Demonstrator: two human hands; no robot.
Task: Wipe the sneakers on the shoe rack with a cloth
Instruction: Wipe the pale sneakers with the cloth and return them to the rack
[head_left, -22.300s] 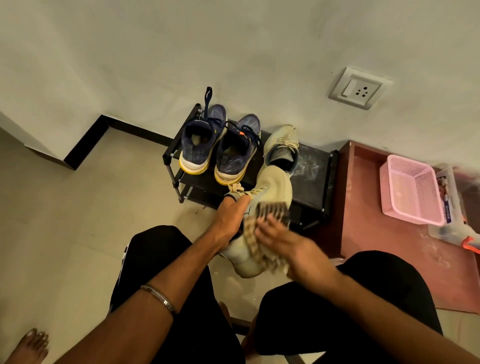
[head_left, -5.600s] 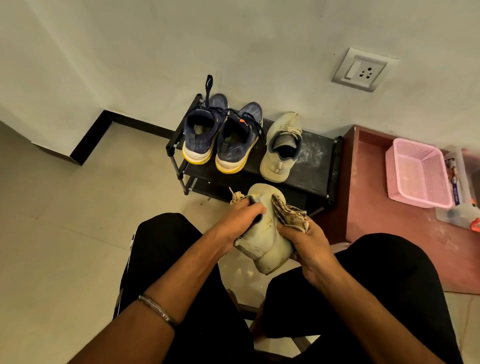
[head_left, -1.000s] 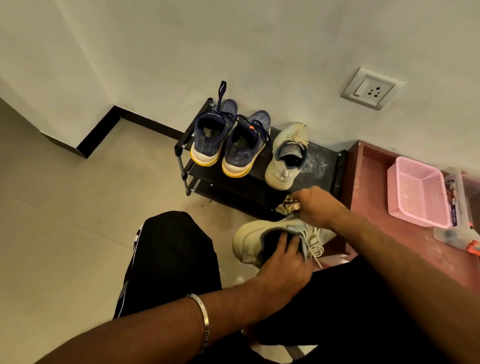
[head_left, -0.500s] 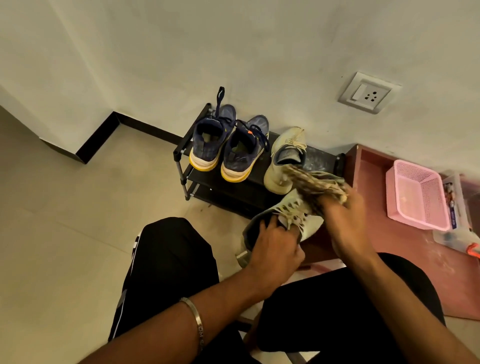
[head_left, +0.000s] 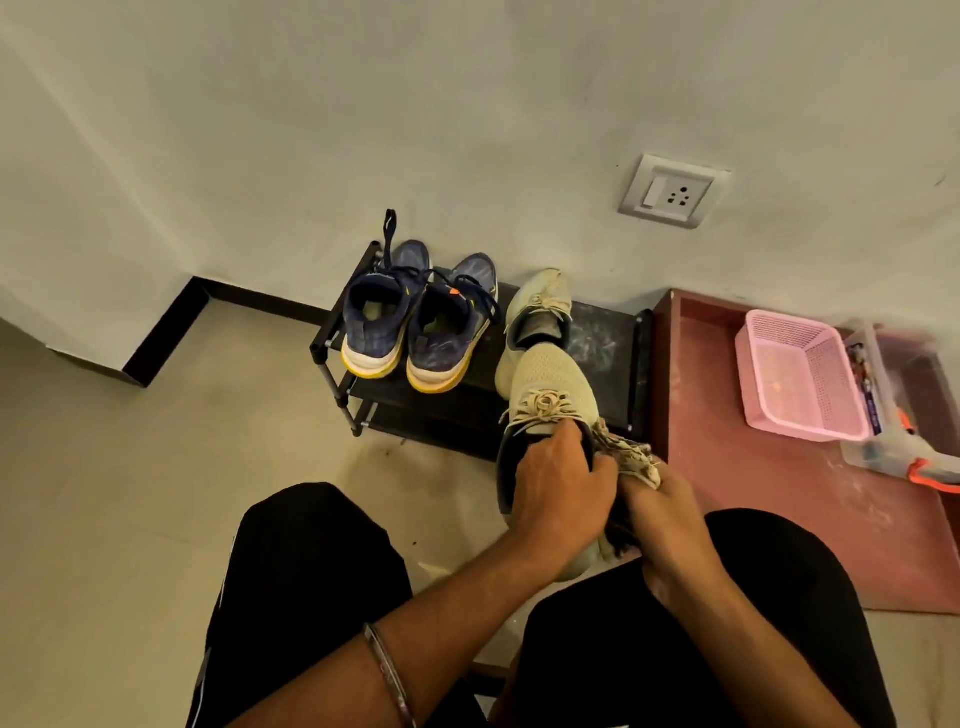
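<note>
Left hand (head_left: 553, 499) gripping the beige sneaker (head_left: 551, 395) at its collar, held off the shoe rack (head_left: 605, 340) at 6 o'clock — right hand (head_left: 662, 506) clutching the cloth (head_left: 626, 452) against its side. Blue sneakers (head_left: 410, 327) racked at 10 o'clock.

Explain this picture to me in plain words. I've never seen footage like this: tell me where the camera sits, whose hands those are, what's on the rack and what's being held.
There is no machine here. The camera is worn on a person's head and looks down at their own hands and black-clad knees.

The left hand grips a beige sneaker by its opening, toe pointing away. The right hand holds a crumpled cloth against the shoe's side.

Ahead, against the wall, a low black shoe rack carries a pair of navy sneakers with yellow soles and the other beige sneaker, partly hidden by the held one. To the right, a pink basket sits on a reddish surface.
</note>
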